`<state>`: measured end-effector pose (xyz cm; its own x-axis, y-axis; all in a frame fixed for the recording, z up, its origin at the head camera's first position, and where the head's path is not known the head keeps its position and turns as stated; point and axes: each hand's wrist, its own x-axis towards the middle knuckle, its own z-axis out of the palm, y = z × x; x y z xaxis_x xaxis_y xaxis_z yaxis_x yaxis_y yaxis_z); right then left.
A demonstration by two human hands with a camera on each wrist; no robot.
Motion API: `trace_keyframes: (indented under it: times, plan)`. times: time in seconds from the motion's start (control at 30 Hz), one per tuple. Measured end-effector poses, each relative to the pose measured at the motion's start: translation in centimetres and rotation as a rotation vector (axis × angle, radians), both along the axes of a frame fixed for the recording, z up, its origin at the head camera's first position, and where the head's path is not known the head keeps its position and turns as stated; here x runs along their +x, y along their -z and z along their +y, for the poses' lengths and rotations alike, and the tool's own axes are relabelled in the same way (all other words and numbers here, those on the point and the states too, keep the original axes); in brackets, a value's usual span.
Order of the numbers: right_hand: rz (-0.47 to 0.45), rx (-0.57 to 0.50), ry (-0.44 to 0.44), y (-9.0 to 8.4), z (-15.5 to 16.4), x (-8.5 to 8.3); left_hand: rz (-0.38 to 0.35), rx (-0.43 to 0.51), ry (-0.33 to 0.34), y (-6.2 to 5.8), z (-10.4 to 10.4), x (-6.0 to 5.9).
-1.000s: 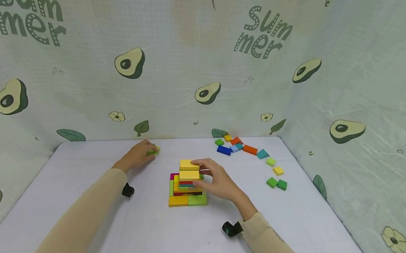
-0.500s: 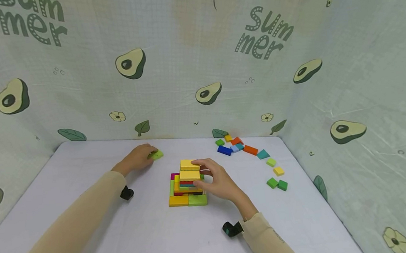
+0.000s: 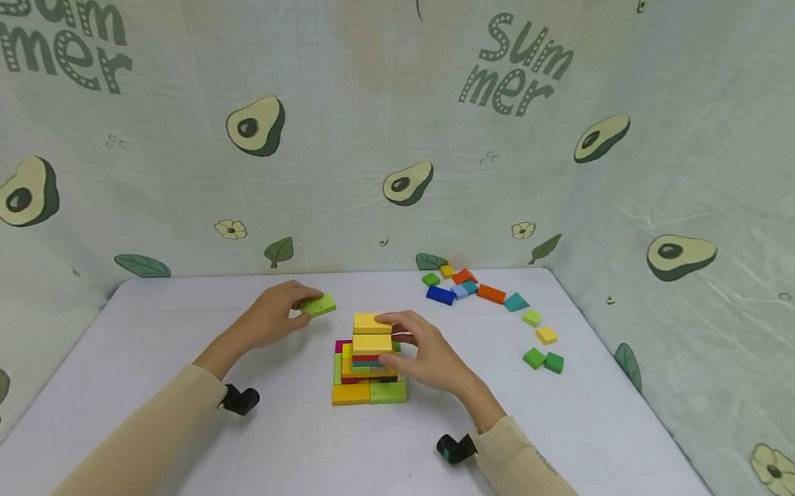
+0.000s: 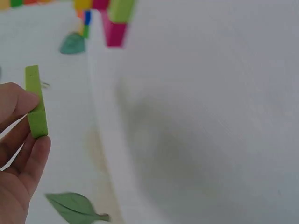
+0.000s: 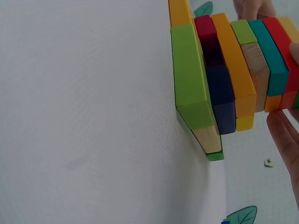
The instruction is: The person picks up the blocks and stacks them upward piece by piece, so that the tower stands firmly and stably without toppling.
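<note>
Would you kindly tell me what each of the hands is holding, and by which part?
The left hand pinches a light-green block by one end; the right hand grips the block stack near its top.

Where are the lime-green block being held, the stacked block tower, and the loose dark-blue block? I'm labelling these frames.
Lime-green flat wooden block [image 3: 319,304]: head view, on its top face.
Multicoloured stacked wooden block tower [image 3: 371,342]: head view, on its yellow top block.
Dark-blue rectangular wooden block [image 3: 439,295]: head view, on its top face.

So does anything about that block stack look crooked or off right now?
Yes, slightly: the stack is uneven, its layers staggered with ends jutting out at different lengths. The right hand steadies it; nothing has fallen.
</note>
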<state>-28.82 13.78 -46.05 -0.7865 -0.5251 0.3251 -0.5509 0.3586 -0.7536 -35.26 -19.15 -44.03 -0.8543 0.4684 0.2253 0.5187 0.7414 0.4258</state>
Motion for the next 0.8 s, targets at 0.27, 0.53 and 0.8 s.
trace_keyframes:
  times: [0.27,0.53,0.8]
  plan:
    - [-0.001,-0.011,-0.007,0.1,0.1,0.0,0.040,0.078,0.095,-3.7,2.1,4.4]
    - [-0.011,-0.010,-0.008,0.2,0.2,0.0,0.091,0.071,0.121,-5.0,3.4,7.3]
    - [-0.014,-0.016,-0.025,0.1,0.3,-0.1,0.048,0.056,0.159,-4.9,5.1,8.4]
